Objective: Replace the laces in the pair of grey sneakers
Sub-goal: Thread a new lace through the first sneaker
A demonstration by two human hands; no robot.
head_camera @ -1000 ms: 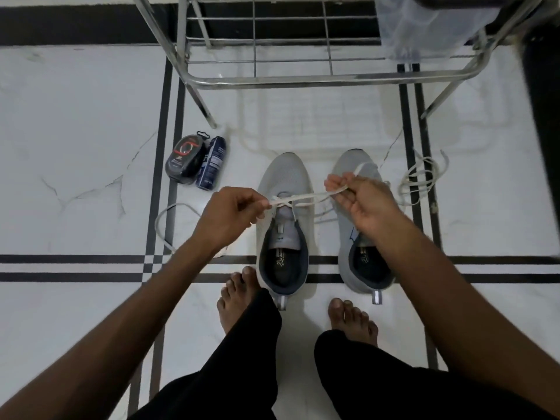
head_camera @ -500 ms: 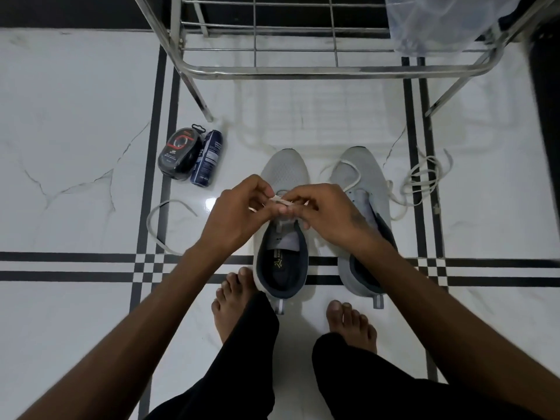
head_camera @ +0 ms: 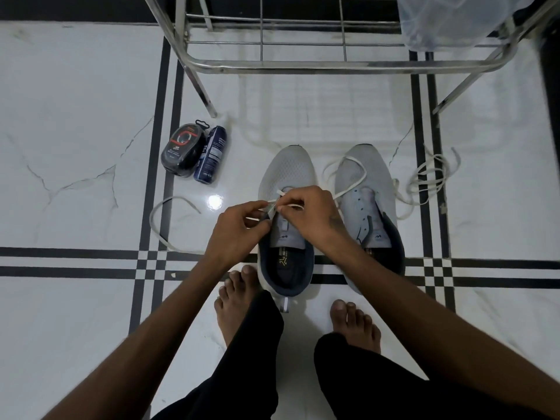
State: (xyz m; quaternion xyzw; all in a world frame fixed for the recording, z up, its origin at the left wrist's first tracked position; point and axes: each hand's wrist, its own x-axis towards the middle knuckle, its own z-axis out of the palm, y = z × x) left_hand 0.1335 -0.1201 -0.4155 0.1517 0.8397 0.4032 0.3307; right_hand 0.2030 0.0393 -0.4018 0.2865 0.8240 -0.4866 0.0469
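Currently:
feet: bare, just behind left sneaker
left hand: fingers curled, pinching white lace over left sneaker's eyelets
right hand: pinching same lace, touching left hand
right sneaker: just right of left sneaker, loose lace over it
floor: white marble, black stripes
cans: left of left sneaker, further out
rack: steel, beyond left sneaker

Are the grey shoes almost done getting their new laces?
Not yet. Done: only the lowest holes of the left grey mesh sneaker look threaded. In hand: the left hand and right hand pinch its flat white lace. Left: its upper holes, and the right grey sneaker, whose holes look empty; a loose white lace lies across it.
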